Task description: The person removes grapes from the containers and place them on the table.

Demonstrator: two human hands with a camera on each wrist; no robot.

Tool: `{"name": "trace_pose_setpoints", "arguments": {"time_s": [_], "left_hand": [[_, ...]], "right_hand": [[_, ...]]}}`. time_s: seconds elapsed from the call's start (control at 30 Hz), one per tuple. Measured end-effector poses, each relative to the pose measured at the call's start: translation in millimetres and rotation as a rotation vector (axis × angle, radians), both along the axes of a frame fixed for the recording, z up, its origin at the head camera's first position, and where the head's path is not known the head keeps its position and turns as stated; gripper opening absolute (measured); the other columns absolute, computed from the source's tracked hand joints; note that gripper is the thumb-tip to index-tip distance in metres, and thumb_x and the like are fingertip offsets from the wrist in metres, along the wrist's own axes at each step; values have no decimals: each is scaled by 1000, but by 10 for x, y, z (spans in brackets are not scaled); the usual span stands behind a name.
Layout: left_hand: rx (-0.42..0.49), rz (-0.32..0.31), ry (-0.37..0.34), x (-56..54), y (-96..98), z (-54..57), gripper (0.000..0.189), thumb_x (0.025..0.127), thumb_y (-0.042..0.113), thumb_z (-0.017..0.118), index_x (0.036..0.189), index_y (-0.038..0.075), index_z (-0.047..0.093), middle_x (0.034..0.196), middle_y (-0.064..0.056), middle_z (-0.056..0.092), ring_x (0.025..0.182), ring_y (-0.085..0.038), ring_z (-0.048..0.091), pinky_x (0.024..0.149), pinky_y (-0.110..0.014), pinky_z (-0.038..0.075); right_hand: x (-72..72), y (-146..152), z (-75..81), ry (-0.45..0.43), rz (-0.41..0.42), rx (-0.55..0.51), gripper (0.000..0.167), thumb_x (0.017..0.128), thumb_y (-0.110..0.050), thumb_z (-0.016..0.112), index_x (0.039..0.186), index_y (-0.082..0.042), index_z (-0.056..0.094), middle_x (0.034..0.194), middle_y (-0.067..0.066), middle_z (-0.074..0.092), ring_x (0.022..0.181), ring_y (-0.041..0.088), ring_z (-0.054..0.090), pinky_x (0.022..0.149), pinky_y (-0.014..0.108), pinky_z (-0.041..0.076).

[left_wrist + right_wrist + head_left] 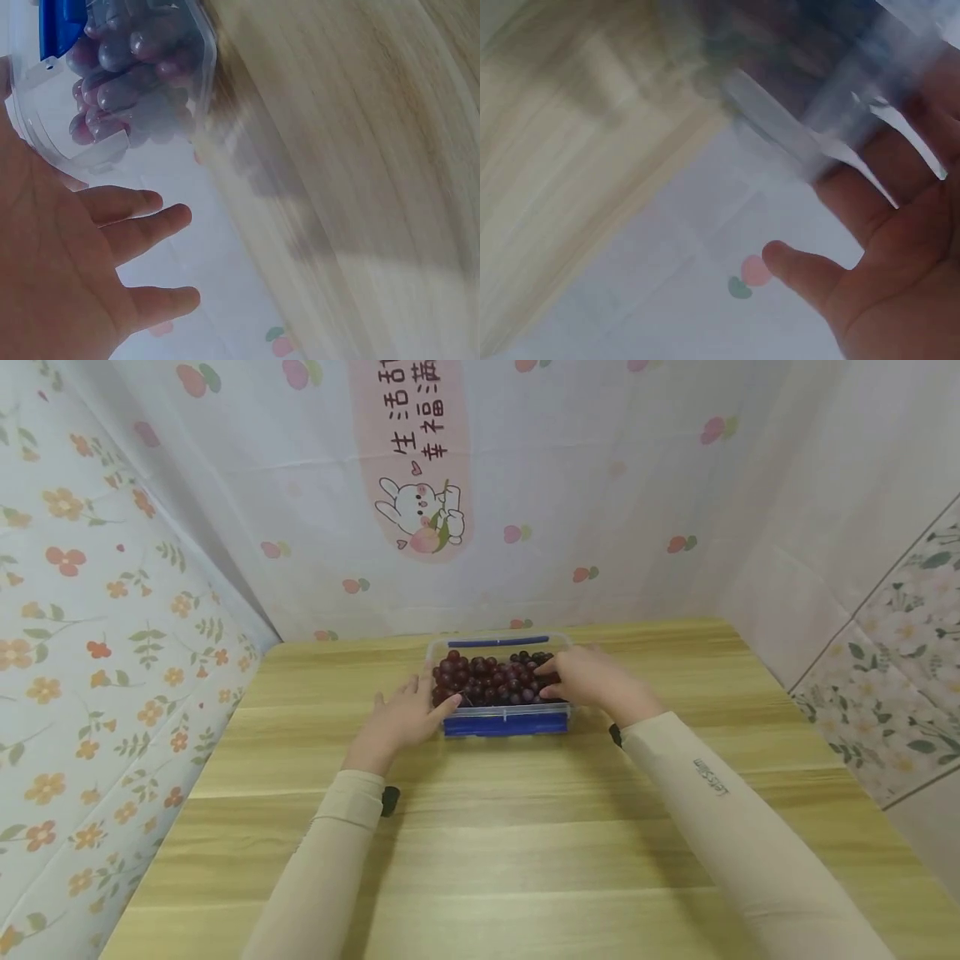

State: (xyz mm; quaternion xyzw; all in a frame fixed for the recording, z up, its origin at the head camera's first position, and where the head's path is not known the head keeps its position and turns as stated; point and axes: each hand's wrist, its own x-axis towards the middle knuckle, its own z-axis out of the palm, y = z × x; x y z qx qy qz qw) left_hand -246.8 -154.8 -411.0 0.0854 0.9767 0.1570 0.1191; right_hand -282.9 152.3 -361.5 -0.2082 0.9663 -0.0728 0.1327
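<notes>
A clear plastic food container (510, 712) with blue latches stands near the back of the table, filled with dark red grapes (487, 681). At its left end is my left hand (397, 720), fingers spread and thumb by the near rim. The left wrist view shows that palm (56, 270) beside the container wall, with three fingers straight and nothing held in them. My right hand (600, 681) reaches over the right end, thumb and index finger apart among the grapes. In the right wrist view the container is blurred and hides the fingertips of the right hand (907, 262).
The wood-grain table (480, 835) stretches toward me. A white printed cloth (600, 510) hangs right behind its back edge, a floral cloth (97, 652) runs along the left, and floral panels (892, 652) stand at the right.
</notes>
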Motion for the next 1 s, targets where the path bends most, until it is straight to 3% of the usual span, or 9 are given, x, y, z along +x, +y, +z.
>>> {"name": "trace_pose_setpoints", "arguments": {"time_s": [0.07,0.13,0.2,0.47,0.6,0.73,0.87,1.0], "left_hand": [[-7,3,7,9,-8,17,98,105,78,24,171,17,-15,177,-24,16,165,-44,20,128,-78,3],[-13,2,15,20,-23,33,98,106,77,25,171,15,-14,176,-24,20,164,-44,21,127,-79,3],[-19,-2,20,35,-50,44,98,106,75,25,171,14,-14,176,-24,21,164,-45,22,126,-80,3],[-57,6,37,72,-157,105,101,106,73,35,172,7,-3,177,-23,17,163,-47,23,125,-82,5],[-50,25,64,18,-118,100,122,94,91,34,171,4,-3,179,-24,9,162,-50,24,124,-83,7],[-2,45,75,-27,-63,-11,145,76,107,33,170,7,-12,180,-22,-2,161,-50,25,124,-83,11],[68,77,93,-29,-50,-105,153,71,107,45,170,8,-16,180,-20,-7,161,-48,28,125,-80,14],[112,92,94,-33,-47,-120,157,67,107,52,169,10,-18,180,-19,-6,161,-47,29,126,-79,15]], "right_hand": [[-29,-23,-35,-11,15,-26,49,104,-34,70,149,-15,64,154,8,63,116,34,72,119,56,46],[-56,-53,-58,-25,23,-51,49,103,-34,72,147,-12,66,152,10,64,124,35,70,114,51,52],[-72,-91,-68,-28,43,-54,51,102,-33,74,146,-9,66,150,12,65,138,36,63,116,52,51],[-38,-226,-65,-43,100,-46,57,101,-36,74,147,-5,64,150,14,65,141,37,60,120,51,48],[7,-240,-71,-58,87,-63,59,101,-35,75,150,-5,61,154,14,62,143,37,58,121,51,47],[29,-214,-94,-67,103,-53,63,100,-33,76,154,-6,57,157,15,58,144,37,58,121,51,47],[-8,-186,-89,-79,147,-65,62,100,-23,77,154,-2,55,158,18,57,147,38,55,122,51,46],[-40,-196,-19,-69,188,-37,55,100,-17,77,149,1,59,153,19,61,143,38,58,119,50,49]]}}
